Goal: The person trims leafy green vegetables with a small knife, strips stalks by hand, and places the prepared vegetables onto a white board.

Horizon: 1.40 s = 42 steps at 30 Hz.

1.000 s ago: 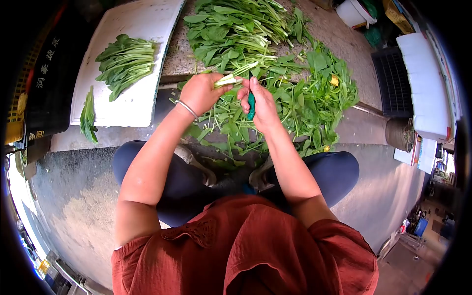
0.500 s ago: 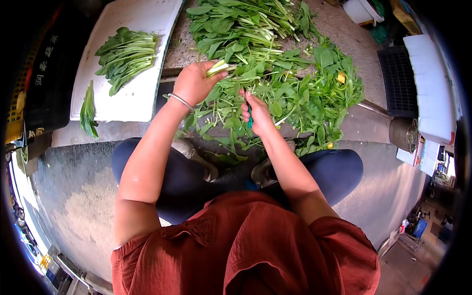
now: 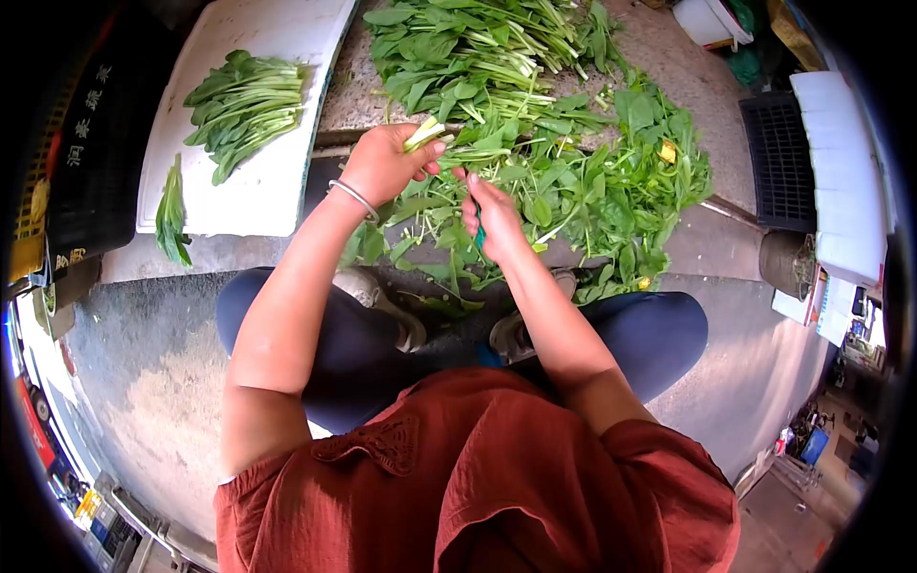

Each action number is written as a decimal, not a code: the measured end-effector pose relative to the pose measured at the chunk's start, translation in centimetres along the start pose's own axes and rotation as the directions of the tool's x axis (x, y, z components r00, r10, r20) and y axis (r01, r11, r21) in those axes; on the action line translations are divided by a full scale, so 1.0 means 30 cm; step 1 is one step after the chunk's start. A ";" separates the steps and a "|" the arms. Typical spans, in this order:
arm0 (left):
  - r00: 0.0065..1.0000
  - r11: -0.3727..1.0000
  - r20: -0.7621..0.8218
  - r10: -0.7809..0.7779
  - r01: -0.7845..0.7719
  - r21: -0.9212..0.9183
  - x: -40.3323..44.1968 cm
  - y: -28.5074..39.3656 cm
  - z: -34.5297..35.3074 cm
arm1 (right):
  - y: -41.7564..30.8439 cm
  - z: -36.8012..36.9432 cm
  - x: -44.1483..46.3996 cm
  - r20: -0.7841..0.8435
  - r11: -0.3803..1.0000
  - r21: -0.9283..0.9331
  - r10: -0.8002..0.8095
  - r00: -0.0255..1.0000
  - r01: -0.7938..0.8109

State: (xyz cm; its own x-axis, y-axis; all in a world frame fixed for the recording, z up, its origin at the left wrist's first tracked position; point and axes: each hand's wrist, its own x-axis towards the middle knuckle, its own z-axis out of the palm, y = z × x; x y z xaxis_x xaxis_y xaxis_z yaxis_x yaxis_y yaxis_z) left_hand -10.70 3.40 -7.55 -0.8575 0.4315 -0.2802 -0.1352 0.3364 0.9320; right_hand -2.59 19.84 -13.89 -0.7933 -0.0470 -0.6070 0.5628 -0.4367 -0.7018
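My left hand (image 3: 384, 164), with a bangle at the wrist, is closed round a leafy green (image 3: 426, 133), its pale cut stems pointing up past the fingers. My right hand (image 3: 495, 222) grips a small knife (image 3: 479, 232) by its green handle; most of the blade is hidden. The two hands are close together, fingertips nearly meeting. Beneath and beyond them lies a loose heap of trimmed leaves (image 3: 611, 191). Farther up rests a thick pile of leafy greens (image 3: 478, 57) with pale stems.
On a white foam board (image 3: 258, 205) at the left sits a neat bunch of greens (image 3: 246, 115), and a single green (image 3: 173, 215) hangs over its edge. A black crate (image 3: 105, 143) stands beyond it. At the right are a dark basket (image 3: 778, 158) and a white foam box (image 3: 841, 181).
My right hand has moved slightly up and left, closer to my left hand, with the knife still in it. My left hand has barely shifted.
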 end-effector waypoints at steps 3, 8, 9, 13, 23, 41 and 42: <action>0.991 0.968 -0.110 0.071 -0.042 0.249 -0.001 0.001 -0.007 | 0.024 -0.057 0.035 -0.303 0.974 -0.214 -0.135 0.943 0.071; 0.991 0.956 -0.124 -0.050 0.083 0.281 0.002 0.010 0.006 | -0.013 -0.127 0.240 -0.457 0.890 -0.199 -0.455 0.765 0.410; 0.991 0.964 -0.133 -0.011 0.046 0.261 0.016 -0.017 0.012 | -0.018 -0.139 0.263 -0.434 0.883 -0.182 -0.467 0.770 0.433; 0.974 0.854 -0.130 0.183 -0.092 0.512 0.008 -0.002 0.019 | -0.035 -0.109 0.191 -0.339 0.876 -0.229 -0.481 0.809 0.425; 0.982 0.963 0.184 0.054 -0.100 0.249 -0.008 0.015 0.060 | -0.110 0.014 -0.068 -0.024 0.946 -0.033 -0.323 0.946 0.323; 0.935 0.986 0.335 -0.118 0.149 -0.069 -0.018 0.031 0.024 | -0.105 -0.016 -0.114 0.184 0.967 0.183 -0.209 0.961 0.175; 0.933 0.985 0.338 -0.124 0.156 -0.070 -0.022 0.025 0.028 | -0.102 -0.010 -0.120 0.180 0.968 0.185 -0.203 0.963 0.169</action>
State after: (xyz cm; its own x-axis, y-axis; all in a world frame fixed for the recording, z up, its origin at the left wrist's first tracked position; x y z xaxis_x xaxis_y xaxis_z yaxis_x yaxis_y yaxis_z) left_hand -9.82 4.07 -6.87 -0.6151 0.6440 -0.4548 -0.3018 0.3405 0.8905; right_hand -1.38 21.62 -9.65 -0.9195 -0.1183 -0.3750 0.3677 -0.5966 -0.7133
